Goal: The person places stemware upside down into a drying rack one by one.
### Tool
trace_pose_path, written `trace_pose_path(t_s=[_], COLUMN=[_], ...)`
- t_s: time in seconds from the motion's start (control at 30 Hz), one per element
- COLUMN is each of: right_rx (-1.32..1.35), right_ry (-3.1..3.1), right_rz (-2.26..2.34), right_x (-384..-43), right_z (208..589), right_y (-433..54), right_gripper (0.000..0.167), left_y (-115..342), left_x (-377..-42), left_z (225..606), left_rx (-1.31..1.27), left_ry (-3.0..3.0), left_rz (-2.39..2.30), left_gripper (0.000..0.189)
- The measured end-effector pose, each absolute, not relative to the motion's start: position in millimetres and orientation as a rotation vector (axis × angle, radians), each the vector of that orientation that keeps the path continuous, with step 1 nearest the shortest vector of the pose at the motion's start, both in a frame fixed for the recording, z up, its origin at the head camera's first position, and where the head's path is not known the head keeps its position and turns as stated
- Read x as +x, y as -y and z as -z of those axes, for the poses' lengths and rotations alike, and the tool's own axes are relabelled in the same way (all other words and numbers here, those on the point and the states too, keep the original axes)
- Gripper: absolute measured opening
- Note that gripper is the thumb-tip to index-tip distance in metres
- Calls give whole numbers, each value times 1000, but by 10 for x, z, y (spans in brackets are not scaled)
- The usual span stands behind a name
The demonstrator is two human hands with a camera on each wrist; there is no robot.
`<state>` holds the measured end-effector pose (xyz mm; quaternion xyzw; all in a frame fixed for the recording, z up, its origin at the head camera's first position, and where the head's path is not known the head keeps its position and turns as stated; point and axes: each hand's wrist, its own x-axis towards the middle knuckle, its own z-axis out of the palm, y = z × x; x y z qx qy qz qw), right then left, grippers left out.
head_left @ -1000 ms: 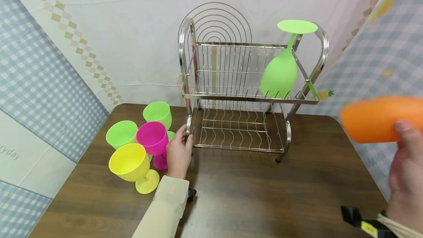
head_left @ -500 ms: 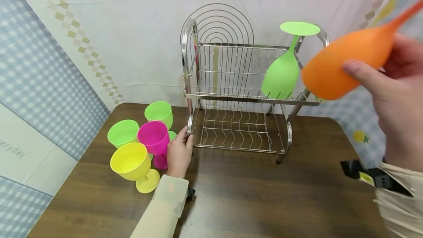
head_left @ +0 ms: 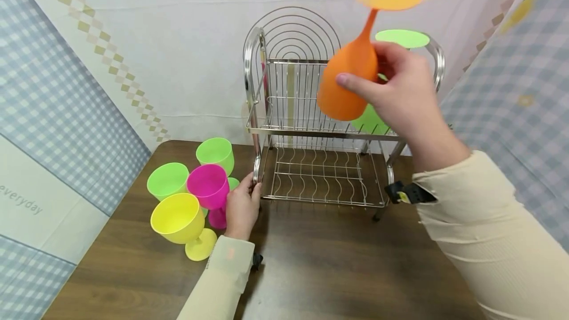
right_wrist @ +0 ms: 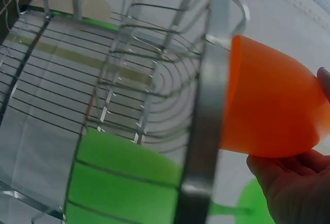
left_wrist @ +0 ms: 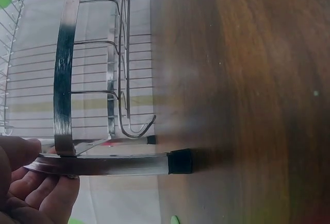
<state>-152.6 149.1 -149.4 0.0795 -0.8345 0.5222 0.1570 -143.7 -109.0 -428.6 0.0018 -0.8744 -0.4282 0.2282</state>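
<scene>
An orange plastic wine goblet [head_left: 346,80], bowl down and foot up, is gripped round its bowl by my right hand [head_left: 406,93]. It overlaps the upper tier of the metal dish rack [head_left: 320,134] in the head view; in the right wrist view its rim is right at the rack's front bar [right_wrist: 203,131]. Partly behind it, a green goblet [head_left: 371,120] stands upside down on the upper tier. My left hand [head_left: 242,206] holds the rack's left leg, thumb and fingers round the metal [left_wrist: 103,165] in the left wrist view.
Left of the rack stand a magenta goblet [head_left: 208,185], a yellow goblet [head_left: 178,219] and two green goblets [head_left: 215,154] on the wooden table [head_left: 311,260]. The rack's lower tier [head_left: 317,177] has wavy wires. A white curtain [head_left: 191,63] hangs behind.
My right hand has brought the orange goblet in from the right edge, leftward and up to the rack, turning it from sideways to bowl down. My left hand stays on the rack leg.
</scene>
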Motion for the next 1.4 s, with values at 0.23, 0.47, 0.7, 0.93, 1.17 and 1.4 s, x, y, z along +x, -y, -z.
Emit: trace_pose_path(t_s=[0.23, 0.47, 0.7, 0.93, 1.17, 1.4], right_rx=[212, 206, 166, 154, 155, 137], right_ry=[2555, 2608, 2776, 2856, 2872, 2914], right_rz=[-1349, -1268, -1142, -1048, -987, -825], right_x=[-1706, -1813, -1886, -1902, -1912, -1941], right_z=[1658, 1710, 1775, 1800, 1786, 1794], right_y=[-1321, -1252, -1262, -1320, -1369, -1372], right_gripper=[70, 69, 72, 75, 77, 85], left_y=[1087, 1087, 1081, 1079, 1084, 1094], left_x=[-1438, -1423, -1419, -1418, -1404, -1387], left_z=[4292, 4310, 4325, 4340, 4340, 4366], left_rx=[2, 18, -4, -12, -30, -65], left_ry=[2442, 2441, 2440, 2438, 2443, 2415], left_rz=[1174, 1198, 1186, 1147, 1102, 1048], left_gripper=[24, 25, 21, 21, 22, 26])
